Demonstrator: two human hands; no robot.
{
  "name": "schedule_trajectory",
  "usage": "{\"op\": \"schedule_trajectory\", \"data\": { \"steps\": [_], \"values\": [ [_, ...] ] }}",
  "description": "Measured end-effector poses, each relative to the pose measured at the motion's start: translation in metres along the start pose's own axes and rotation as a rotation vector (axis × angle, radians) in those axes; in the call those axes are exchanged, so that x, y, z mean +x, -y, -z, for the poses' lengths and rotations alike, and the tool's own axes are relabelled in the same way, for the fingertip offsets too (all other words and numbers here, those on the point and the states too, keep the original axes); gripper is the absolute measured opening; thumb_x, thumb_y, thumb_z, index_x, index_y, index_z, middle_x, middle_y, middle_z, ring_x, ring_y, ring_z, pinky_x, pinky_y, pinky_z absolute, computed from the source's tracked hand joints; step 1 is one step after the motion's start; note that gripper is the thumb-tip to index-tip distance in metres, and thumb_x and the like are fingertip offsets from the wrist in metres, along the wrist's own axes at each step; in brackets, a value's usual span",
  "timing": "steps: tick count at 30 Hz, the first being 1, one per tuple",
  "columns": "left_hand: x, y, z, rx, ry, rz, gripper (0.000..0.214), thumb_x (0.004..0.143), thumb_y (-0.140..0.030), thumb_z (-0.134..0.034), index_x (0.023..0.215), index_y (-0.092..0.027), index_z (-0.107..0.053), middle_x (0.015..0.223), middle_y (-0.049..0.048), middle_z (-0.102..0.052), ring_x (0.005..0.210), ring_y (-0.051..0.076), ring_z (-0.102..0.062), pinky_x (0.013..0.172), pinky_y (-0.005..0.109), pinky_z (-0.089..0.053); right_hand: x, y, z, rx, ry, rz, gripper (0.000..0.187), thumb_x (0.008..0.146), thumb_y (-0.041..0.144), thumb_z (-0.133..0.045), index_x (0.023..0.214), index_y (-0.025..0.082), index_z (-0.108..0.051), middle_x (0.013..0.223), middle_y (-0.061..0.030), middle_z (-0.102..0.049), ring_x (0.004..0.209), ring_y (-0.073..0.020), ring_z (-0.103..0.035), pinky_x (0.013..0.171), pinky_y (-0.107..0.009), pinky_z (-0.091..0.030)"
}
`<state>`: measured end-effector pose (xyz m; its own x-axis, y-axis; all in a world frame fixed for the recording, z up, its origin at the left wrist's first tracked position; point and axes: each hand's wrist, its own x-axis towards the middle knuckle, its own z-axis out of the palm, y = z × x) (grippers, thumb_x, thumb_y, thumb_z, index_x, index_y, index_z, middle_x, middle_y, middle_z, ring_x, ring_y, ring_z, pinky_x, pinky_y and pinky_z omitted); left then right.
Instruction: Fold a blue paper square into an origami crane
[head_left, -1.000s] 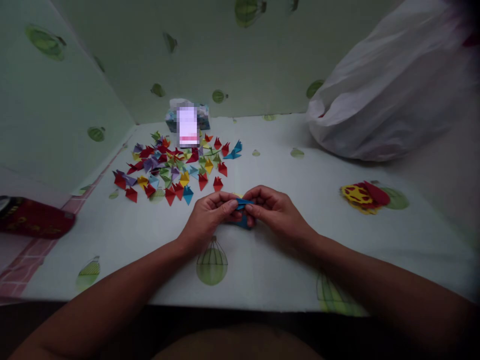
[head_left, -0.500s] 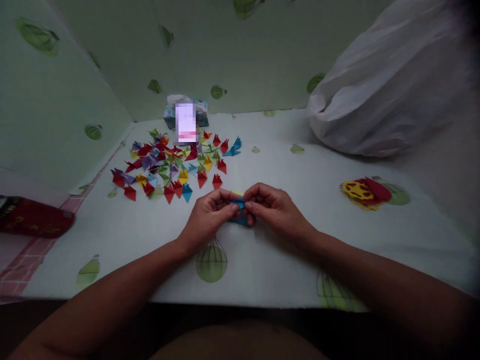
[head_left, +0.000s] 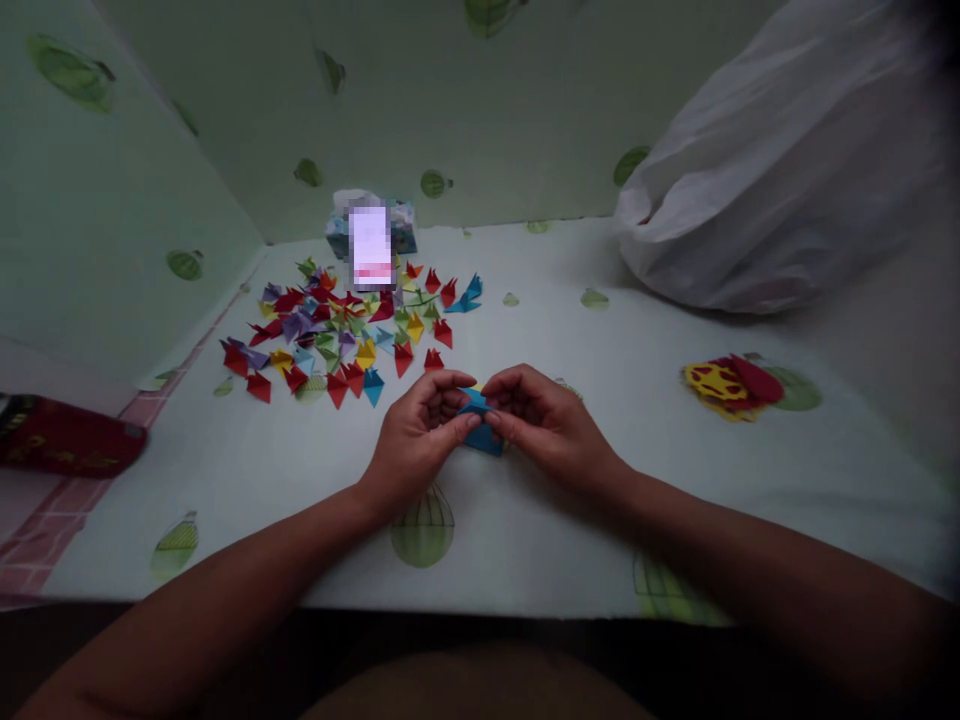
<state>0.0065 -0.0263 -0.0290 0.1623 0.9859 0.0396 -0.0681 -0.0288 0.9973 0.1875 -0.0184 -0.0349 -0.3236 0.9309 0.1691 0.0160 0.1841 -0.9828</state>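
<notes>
My left hand (head_left: pixel 420 430) and my right hand (head_left: pixel 544 420) meet at the middle of the table, both pinched on a small blue folded paper piece (head_left: pixel 480 420). Fingers of each hand curl round its edges and hide much of it. A little more blue paper shows under the hands, on the table. Beyond my left hand lies a spread of several folded paper triangles (head_left: pixel 345 325) in red, yellow, blue, purple and green.
A white cloth with green balloon prints covers the table (head_left: pixel 600 480). A large white plastic bag (head_left: pixel 780 170) sits at the back right. Red and yellow paper (head_left: pixel 724 385) lies at the right. A red case (head_left: pixel 67 435) rests at the left edge. A small box (head_left: pixel 371 230) stands behind the triangles.
The blue piece has gone from a flat strip held between my fingertips to a more folded shape, and my fingers have closed in tighter around it. My arms have stayed in place.
</notes>
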Motion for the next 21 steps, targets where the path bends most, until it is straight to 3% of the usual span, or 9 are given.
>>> {"op": "schedule_trajectory", "data": {
  "steps": [4,9,14,21],
  "values": [
    [0.0013,0.0013,0.0022,0.034,-0.017,0.004,0.033,0.075,-0.02,-0.081,0.105,-0.018,-0.068,0.086,0.0012,-0.07,0.083,0.014,-0.067,0.076,0.024,-0.055,0.0013,-0.0004,0.0016,-0.009,0.057,-0.095,0.02,0.087,0.036,-0.067,0.085,0.017,-0.061,0.07,0.0004,-0.059,0.064,-0.0113,-0.053,0.059,-0.025,-0.043],
    [0.0025,0.0006,0.0043,0.069,0.054,0.031,0.017,0.079,-0.031,-0.08,0.085,-0.016,-0.073,0.079,0.0022,-0.072,0.074,0.013,-0.066,0.071,0.025,-0.054,0.0007,0.0029,0.0041,-0.196,0.039,-0.032,0.019,0.089,0.032,-0.063,0.078,0.016,-0.062,0.066,0.0004,-0.059,0.061,-0.0106,-0.051,0.058,-0.025,-0.039],
    [0.002,-0.0016,0.0046,0.081,0.021,0.028,0.021,0.079,-0.034,-0.081,0.078,-0.016,-0.07,0.072,0.0006,-0.07,0.067,0.012,-0.063,0.067,0.024,-0.051,0.0004,0.0054,0.0037,-0.105,0.042,-0.064,0.018,0.09,0.032,-0.061,0.08,0.017,-0.061,0.065,0.0009,-0.06,0.06,-0.011,-0.055,0.059,-0.025,-0.043],
    [0.0018,-0.0009,0.0043,0.033,0.116,0.129,0.02,0.079,-0.033,-0.08,0.079,-0.015,-0.07,0.07,0.0003,-0.068,0.064,0.01,-0.058,0.062,0.022,-0.045,0.0013,0.0054,0.0065,-0.094,0.042,-0.06,0.03,0.098,0.039,-0.055,0.078,0.017,-0.06,0.065,-0.0002,-0.063,0.058,-0.0107,-0.058,0.06,-0.025,-0.048]
  ]
}}
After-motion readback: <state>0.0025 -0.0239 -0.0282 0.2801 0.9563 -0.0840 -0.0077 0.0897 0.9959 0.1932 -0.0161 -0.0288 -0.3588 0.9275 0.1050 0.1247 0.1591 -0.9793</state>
